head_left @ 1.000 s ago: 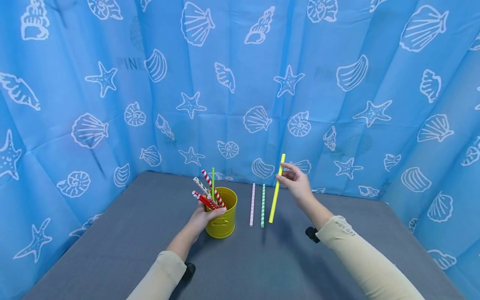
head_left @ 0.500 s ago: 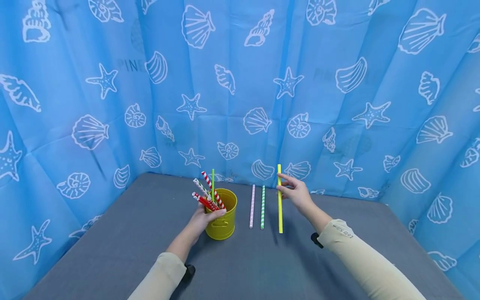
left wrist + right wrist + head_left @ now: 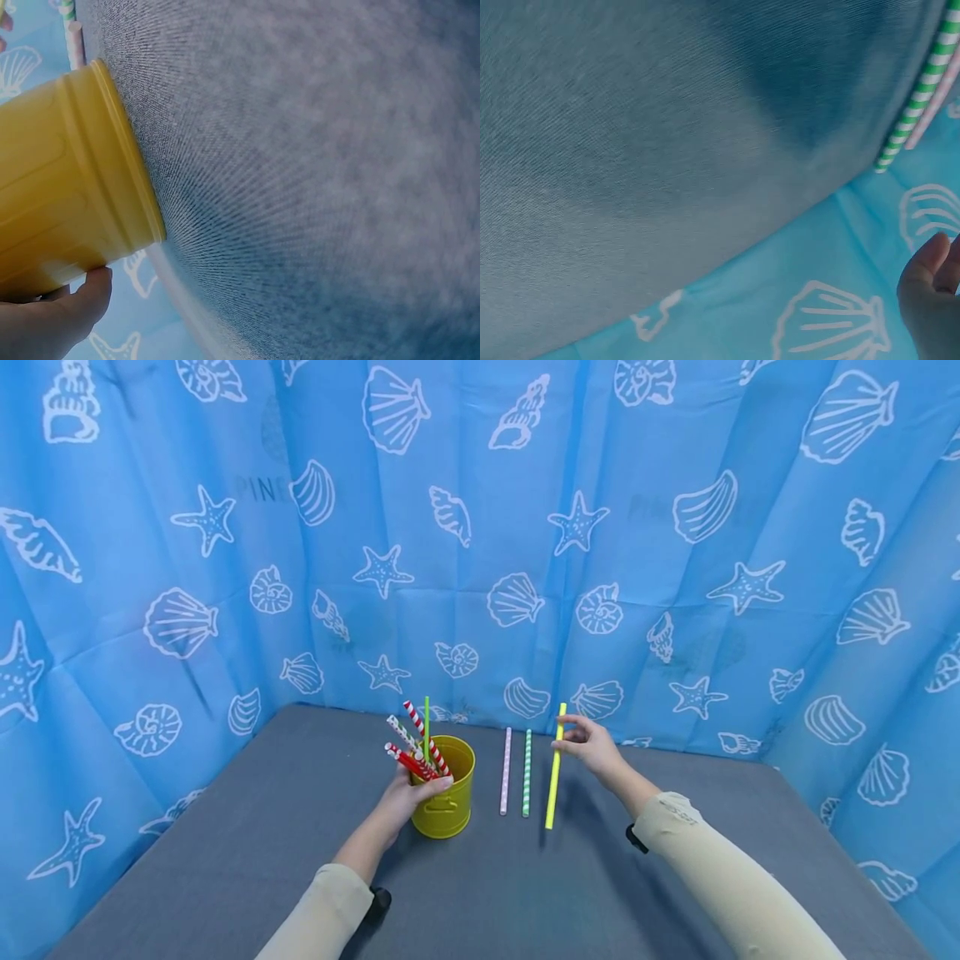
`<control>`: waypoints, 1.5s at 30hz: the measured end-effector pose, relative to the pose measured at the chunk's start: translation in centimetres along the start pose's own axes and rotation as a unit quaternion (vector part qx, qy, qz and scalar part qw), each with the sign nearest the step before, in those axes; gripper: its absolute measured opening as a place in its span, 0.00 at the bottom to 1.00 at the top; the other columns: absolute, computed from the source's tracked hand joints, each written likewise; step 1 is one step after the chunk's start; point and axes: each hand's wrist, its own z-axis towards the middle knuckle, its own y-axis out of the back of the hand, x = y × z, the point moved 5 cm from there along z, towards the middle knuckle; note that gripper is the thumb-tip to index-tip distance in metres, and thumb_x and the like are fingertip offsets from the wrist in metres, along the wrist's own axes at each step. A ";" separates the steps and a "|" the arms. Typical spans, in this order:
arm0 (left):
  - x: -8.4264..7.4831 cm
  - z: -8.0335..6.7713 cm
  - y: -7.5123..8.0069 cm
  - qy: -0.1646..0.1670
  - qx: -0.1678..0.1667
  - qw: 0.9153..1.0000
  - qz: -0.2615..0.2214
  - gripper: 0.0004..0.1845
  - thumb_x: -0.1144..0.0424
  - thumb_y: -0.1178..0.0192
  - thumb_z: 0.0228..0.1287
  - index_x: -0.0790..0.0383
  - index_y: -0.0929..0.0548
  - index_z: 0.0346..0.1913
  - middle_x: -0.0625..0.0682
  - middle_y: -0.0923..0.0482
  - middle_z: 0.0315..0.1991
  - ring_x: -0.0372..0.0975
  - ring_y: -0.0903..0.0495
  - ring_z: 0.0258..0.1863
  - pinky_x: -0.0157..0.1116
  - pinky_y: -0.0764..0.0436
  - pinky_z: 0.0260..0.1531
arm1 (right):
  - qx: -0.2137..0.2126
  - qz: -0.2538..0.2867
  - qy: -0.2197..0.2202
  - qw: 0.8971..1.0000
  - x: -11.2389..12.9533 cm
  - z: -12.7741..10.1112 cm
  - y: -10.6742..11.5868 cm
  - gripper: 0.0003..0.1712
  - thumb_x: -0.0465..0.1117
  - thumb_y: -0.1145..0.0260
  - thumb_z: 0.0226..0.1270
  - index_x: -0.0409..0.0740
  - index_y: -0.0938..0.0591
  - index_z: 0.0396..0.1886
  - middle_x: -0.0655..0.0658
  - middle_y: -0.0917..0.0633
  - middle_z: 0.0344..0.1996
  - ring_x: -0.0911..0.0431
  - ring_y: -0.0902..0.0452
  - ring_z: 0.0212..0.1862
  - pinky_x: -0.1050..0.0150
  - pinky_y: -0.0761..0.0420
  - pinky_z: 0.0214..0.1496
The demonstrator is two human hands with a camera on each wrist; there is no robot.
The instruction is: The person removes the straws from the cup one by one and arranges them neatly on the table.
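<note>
My left hand [image 3: 408, 797] grips the side of a yellow bucket [image 3: 442, 820], thumb near its rim. The bucket stands on the grey table; several drinking straws lean out of it, including a red-and-white striped straw [image 3: 417, 720] and a thin green straw [image 3: 427, 714]. In the left wrist view, fingers [image 3: 90, 300] touch the bucket wall [image 3: 75, 172]. My right hand [image 3: 592, 748] pinches a yellow straw [image 3: 554, 789] near its upper end, right of a green-and-white striped straw [image 3: 527, 777] and a pink straw [image 3: 506, 777]. The right wrist view does not show the yellow straw.
The pink and green striped straws lie side by side on the grey table [image 3: 300, 860], right of the bucket. A blue curtain [image 3: 480, 527] with white shell prints hangs behind the table's back edge.
The yellow straw has come down lower with my right hand. Its tilt swung to nearly vertical, then leaned slightly again. My left hand and the bucket have stayed in place.
</note>
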 end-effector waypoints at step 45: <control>0.5 0.0 0.1 0.019 -0.008 1.000 0.002 0.47 0.51 0.35 0.60 0.65 0.50 0.73 0.67 0.42 0.69 0.59 0.43 0.68 0.62 0.46 0.66 | 0.113 -0.138 -0.122 0.976 -7.6 6.7 -2.3 0.34 0.43 0.33 0.66 0.37 0.31 0.69 0.40 0.21 0.41 0.50 0.25 0.41 0.56 0.24 0.44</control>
